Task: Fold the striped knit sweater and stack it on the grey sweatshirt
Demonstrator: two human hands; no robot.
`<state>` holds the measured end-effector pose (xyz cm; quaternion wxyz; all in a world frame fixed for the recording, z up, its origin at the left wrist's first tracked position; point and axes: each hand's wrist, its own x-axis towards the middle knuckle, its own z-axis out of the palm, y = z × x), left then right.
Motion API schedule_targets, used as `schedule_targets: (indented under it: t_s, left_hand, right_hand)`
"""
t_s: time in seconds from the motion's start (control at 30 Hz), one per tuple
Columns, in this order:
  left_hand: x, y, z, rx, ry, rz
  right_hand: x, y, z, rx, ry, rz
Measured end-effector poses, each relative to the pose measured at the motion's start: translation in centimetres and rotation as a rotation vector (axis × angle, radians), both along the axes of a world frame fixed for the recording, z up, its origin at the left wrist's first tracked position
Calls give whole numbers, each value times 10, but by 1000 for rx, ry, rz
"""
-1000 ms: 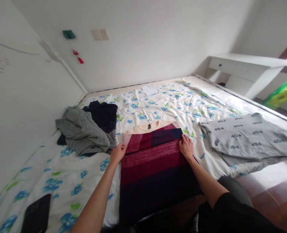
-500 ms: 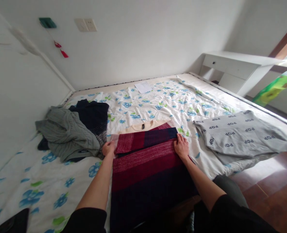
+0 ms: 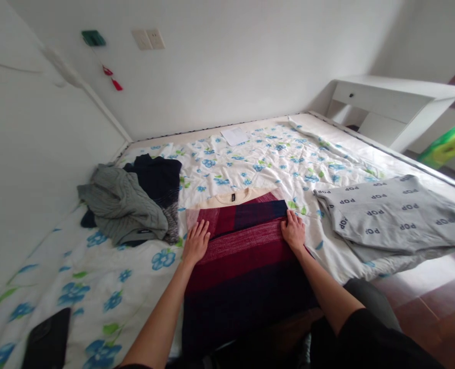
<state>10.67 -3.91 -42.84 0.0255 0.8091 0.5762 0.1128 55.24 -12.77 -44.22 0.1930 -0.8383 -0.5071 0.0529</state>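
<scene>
Striped sweater [image 3: 242, 256] laid flat on the bed [image 3: 273, 148]. Left hand [image 3: 195, 242] now released from the earlier pinch, fingers spread on it; right hand [image 3: 294, 230] flat at the fold, not grasping. Three other garments are placed around the sweater: grey knit [image 3: 121, 205] and navy top [image 3: 156, 179] left, POP shirt [image 3: 389, 215] right.

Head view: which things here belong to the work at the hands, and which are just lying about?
At the hands:
the left hand, flat on the sweater
the right hand, pressing its folded edge
the striped red-and-navy knit sweater

Lying about:
the grey cable-knit sweater
the dark navy sweater
the grey POP-print garment
the sheet of paper
the flat black item
</scene>
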Motion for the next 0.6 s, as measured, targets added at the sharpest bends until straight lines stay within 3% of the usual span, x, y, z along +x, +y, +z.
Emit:
schedule_targets:
  t_s: [0.13, 0.33, 0.43, 0.6]
  left_hand:
    - [-10, -18, -5, -40, 34, 136]
    - [13, -20, 13, 40, 110, 284]
    - [49, -9, 26, 44, 79, 139]
    - [151, 18, 39, -92, 31, -169]
  right_hand:
    - [-1, -1, -2, -15, 1, -47]
    - [-3, 0, -8, 3, -16, -50]
    - [-5, 1, -8, 14, -11, -54]
    - [-4, 4, -9, 32, -1, -61]
